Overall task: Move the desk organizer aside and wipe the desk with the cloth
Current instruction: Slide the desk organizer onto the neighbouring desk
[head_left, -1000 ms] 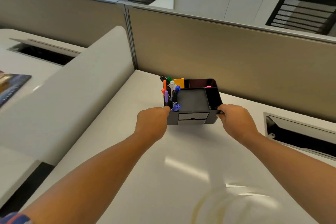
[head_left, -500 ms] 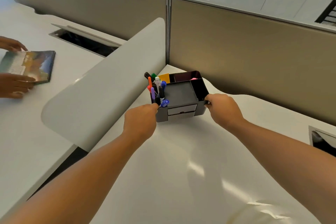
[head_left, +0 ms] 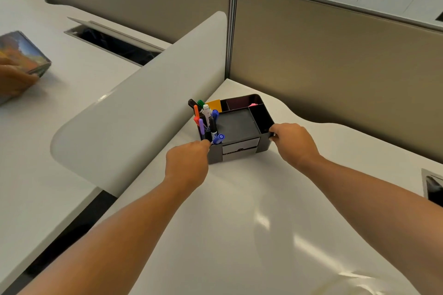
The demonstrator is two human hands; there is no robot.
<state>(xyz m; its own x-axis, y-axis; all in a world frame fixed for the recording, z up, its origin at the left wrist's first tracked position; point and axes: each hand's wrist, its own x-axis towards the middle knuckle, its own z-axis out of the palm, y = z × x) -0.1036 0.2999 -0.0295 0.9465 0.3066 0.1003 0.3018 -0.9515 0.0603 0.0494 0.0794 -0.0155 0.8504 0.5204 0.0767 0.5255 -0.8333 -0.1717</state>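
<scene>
A black desk organizer [head_left: 239,127] with several coloured pens [head_left: 207,117] in its left slots sits on the white desk [head_left: 239,211], close to the desk's far left corner. My left hand [head_left: 188,163] grips its front left corner. My right hand [head_left: 294,142] grips its front right corner. Both arms reach forward over the desk. No cloth is in view.
A curved white side divider [head_left: 134,112] runs along the desk's left edge, right beside the organizer. Tan partition walls [head_left: 335,60] stand behind. A cable opening [head_left: 434,187] is at the right. On the neighbouring desk, another person's hand [head_left: 14,79] holds a book [head_left: 24,55].
The organizer has moved left, with both hands on it, toward the corner by the divider. My view has swung left, bringing the neighbouring desk into sight.
</scene>
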